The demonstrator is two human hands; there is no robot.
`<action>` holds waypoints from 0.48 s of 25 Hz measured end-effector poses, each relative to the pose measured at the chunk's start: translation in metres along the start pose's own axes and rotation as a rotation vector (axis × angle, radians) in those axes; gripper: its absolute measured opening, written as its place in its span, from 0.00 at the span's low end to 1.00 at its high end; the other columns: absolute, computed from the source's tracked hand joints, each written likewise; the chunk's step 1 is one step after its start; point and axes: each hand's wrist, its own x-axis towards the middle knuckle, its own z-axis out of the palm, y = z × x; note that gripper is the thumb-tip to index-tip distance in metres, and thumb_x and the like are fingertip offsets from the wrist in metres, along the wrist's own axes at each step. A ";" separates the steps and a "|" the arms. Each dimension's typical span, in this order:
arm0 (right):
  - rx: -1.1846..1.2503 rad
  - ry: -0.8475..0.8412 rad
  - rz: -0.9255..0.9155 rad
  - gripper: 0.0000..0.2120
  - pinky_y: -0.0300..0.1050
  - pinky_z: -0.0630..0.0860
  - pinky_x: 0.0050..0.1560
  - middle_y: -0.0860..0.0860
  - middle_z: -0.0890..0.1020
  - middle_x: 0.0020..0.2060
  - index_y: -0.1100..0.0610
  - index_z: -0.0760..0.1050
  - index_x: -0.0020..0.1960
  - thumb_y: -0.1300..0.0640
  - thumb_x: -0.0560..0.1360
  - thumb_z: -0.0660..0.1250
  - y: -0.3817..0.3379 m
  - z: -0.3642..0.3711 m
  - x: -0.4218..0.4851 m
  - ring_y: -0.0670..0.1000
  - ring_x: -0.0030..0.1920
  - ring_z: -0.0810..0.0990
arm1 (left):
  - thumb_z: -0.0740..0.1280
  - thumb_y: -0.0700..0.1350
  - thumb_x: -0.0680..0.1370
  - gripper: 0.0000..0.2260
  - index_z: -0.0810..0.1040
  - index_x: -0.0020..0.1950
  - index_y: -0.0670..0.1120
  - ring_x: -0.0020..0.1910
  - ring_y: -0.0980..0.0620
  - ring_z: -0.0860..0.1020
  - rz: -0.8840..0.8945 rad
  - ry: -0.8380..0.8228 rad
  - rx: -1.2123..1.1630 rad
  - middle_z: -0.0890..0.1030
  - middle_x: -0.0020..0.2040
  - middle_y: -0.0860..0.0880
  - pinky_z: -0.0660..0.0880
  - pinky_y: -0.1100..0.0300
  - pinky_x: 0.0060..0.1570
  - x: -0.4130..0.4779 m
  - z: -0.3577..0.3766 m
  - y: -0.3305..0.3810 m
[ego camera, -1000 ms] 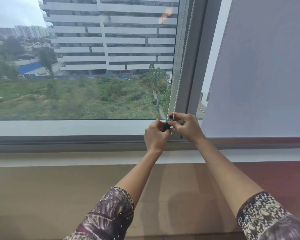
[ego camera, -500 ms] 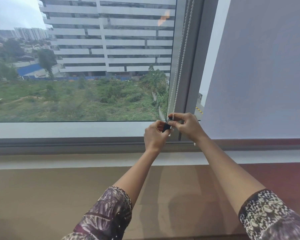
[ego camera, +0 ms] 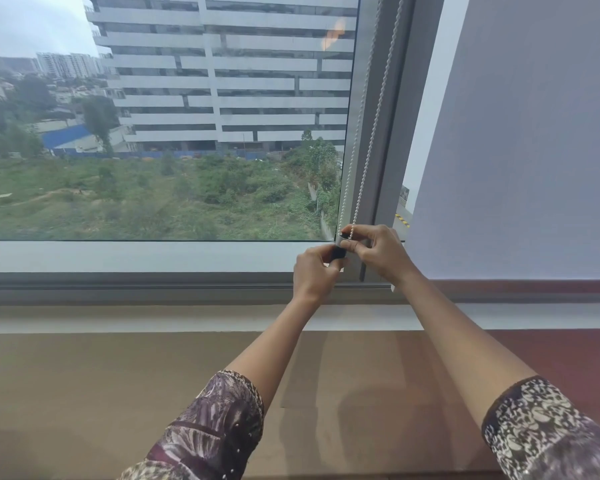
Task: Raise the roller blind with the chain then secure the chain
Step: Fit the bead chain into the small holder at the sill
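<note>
Working at the foot of the mullion (ego camera: 392, 133), both hands sit in almost the same spot as a second ago. The small change: a pale cap now shows above the dark body of the holder (ego camera: 340, 249), where only the dark part showed before. Judged: the piece has been turned or slid a little and the fastening is underway, not finished.

- Chain (ego camera: 370, 133): two beaded runs come down the mullion's left face, fairly straight, and end in the hands at its base.
- Left hand (ego camera: 313, 271), just left of the mullion: fingers curled tight around the holder's dark lower part.
- Right hand (ego camera: 383, 252), across the mullion's base: thumb and forefinger pinch the chain's bottom loop against the pale cap; the other fingers are loosely bent.
- No blind fabric shows on the glass (ego camera: 187, 133) left of the mullion, so raising looks done. Securing is what remains.

Edges and room: the hands are boxed in close, with the mullion behind them, the bottom rail (ego camera: 153, 258) directly below and the sill (ego camera: 153, 317) under that. Right of the mullion a lowered blind (ego camera: 520, 150) hangs close to the right wrist. Open room lies left along the rail and back toward the person. A small white tab under the right wrist is too small to identify.
</note>
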 end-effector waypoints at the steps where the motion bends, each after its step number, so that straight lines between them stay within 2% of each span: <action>1: 0.009 0.016 0.003 0.08 0.33 0.71 0.47 0.38 0.83 0.35 0.53 0.84 0.51 0.54 0.72 0.73 0.000 0.000 0.000 0.34 0.37 0.79 | 0.73 0.45 0.71 0.10 0.85 0.52 0.52 0.45 0.58 0.84 -0.012 -0.009 0.006 0.87 0.45 0.54 0.78 0.61 0.50 0.000 0.001 -0.001; 3: 0.029 0.016 0.012 0.08 0.40 0.75 0.54 0.45 0.86 0.41 0.52 0.84 0.51 0.54 0.72 0.73 0.000 0.000 0.001 0.41 0.44 0.82 | 0.74 0.44 0.70 0.12 0.86 0.53 0.50 0.45 0.56 0.84 -0.033 0.001 -0.015 0.87 0.46 0.51 0.79 0.59 0.51 -0.003 0.002 -0.007; 5: 0.025 -0.014 0.023 0.08 0.45 0.76 0.58 0.47 0.86 0.43 0.51 0.84 0.51 0.54 0.72 0.73 0.003 -0.003 0.002 0.46 0.48 0.82 | 0.76 0.42 0.69 0.12 0.86 0.52 0.46 0.43 0.56 0.85 -0.046 0.025 -0.093 0.87 0.45 0.48 0.80 0.59 0.50 -0.005 0.004 -0.010; 9: 0.029 -0.062 0.021 0.10 0.46 0.75 0.60 0.45 0.86 0.45 0.51 0.83 0.53 0.55 0.73 0.72 0.002 -0.004 0.003 0.44 0.50 0.81 | 0.74 0.38 0.71 0.09 0.85 0.50 0.42 0.37 0.54 0.82 -0.064 -0.006 -0.176 0.87 0.43 0.46 0.80 0.57 0.48 0.001 -0.002 -0.007; 12: -0.001 -0.074 0.009 0.10 0.45 0.74 0.59 0.44 0.85 0.44 0.51 0.83 0.54 0.55 0.73 0.72 -0.001 -0.005 0.003 0.44 0.49 0.80 | 0.73 0.37 0.73 0.05 0.85 0.48 0.43 0.35 0.54 0.79 -0.044 -0.062 -0.182 0.84 0.38 0.48 0.77 0.59 0.46 0.005 -0.009 -0.005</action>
